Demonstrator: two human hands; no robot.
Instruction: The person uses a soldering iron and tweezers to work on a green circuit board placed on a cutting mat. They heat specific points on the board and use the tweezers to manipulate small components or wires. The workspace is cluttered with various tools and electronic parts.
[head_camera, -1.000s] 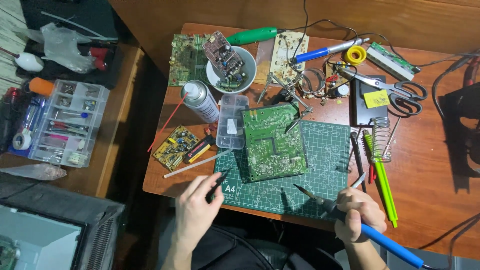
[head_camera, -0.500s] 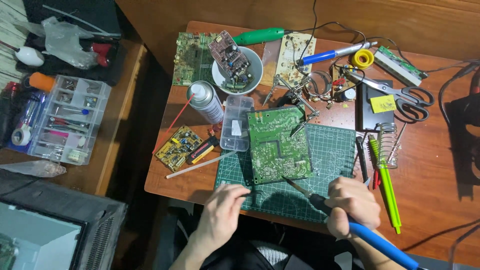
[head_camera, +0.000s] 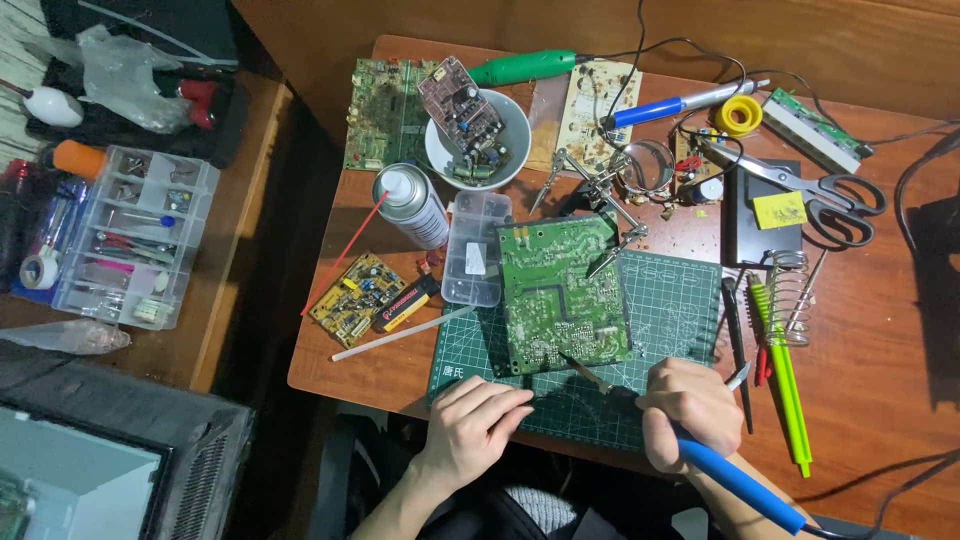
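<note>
A large green circuit board (head_camera: 562, 292) lies on a green cutting mat (head_camera: 672, 318), clipped at its top right corner by a helping-hands stand (head_camera: 600, 195). My right hand (head_camera: 690, 410) grips a blue-handled soldering iron (head_camera: 735, 478) whose tip touches the board's lower edge. My left hand (head_camera: 475, 418) rests on the mat's near left part, fingers together and pointing right; whether it holds something thin I cannot tell.
White bowl with circuit boards (head_camera: 490, 150), spray can (head_camera: 412, 207), clear parts box (head_camera: 474, 263), small yellow board (head_camera: 357, 298), white stick (head_camera: 400, 333), scissors (head_camera: 830, 195), iron stand spring (head_camera: 787, 290), green tools (head_camera: 780, 375). A compartment organiser (head_camera: 125, 235) sits on the left side table.
My right hand moved the soldering iron up-left until its tip reached the board's lower edge. My left hand slid right along the mat. The view shifted slightly.
</note>
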